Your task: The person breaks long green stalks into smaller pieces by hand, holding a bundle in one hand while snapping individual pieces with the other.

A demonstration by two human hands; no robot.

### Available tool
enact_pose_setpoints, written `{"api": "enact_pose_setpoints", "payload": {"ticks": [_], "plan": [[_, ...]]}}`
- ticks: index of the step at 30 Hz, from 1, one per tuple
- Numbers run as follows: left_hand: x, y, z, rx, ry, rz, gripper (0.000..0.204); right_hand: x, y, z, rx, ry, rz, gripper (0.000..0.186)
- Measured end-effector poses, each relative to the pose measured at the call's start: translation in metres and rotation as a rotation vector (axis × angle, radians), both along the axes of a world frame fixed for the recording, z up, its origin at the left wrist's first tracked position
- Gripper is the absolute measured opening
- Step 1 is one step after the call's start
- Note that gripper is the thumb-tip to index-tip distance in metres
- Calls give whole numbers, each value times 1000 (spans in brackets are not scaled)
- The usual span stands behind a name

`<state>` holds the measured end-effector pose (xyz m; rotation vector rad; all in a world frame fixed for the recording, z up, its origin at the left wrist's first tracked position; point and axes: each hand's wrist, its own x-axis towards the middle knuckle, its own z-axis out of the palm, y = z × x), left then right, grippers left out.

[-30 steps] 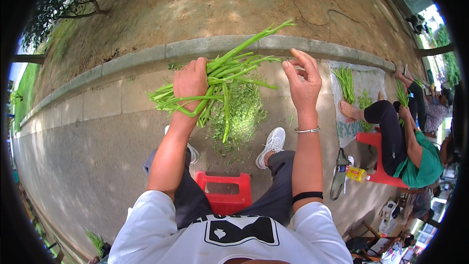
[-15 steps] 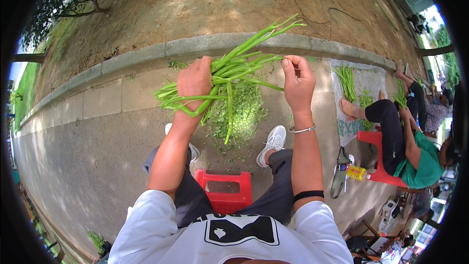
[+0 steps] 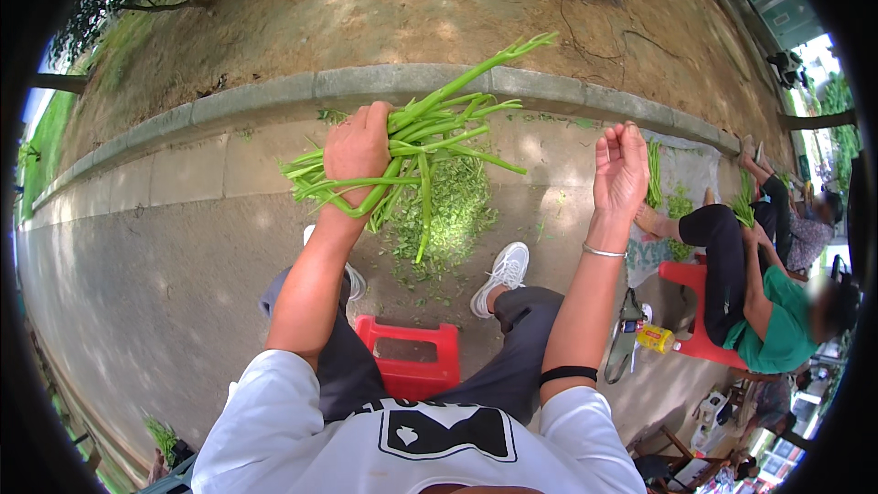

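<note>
My left hand (image 3: 355, 146) is closed around a bunch of long green stems (image 3: 441, 128), which stick out to both sides, some bent downward. My right hand (image 3: 620, 169) is apart from the bunch, to its right, turned palm up with fingertips pressed together; what they hold, if anything, is too small to tell. Beneath the bunch, a pile of small torn green leaves (image 3: 444, 210) lies on the pavement, beyond my two white shoes (image 3: 501, 279).
A red plastic stool (image 3: 407, 368) is between my legs. At right a person in green (image 3: 773, 329) holds greens beside a white sheet (image 3: 690, 174) with bundles, a yellow-labelled bottle (image 3: 656, 338) and a strap (image 3: 626, 329). A stone kerb (image 3: 256, 91) borders bare soil.
My right hand reached the stem tips, closed its fingers, then moved away to the right and turned palm up. My left hand keeps its grip on the bunch, shifted slightly.
</note>
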<state>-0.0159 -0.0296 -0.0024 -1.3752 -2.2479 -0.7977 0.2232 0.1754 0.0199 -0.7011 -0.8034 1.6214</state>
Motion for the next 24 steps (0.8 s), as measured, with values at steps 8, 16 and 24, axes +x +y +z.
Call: {"api": "enact_pose_setpoints", "payload": {"ticks": [8, 16, 24], "plan": [[-6, 3, -2, -64, 105, -33, 14, -34, -31, 4, 388, -471, 273, 21], [-5, 2, -7, -117, 156, -45, 13, -40, -42, -1, 808, -868, 346, 13], [-5, 1, -7, -125, 136, -46, 14, -35, -44, -3, 824, -920, 480, 10]]}}
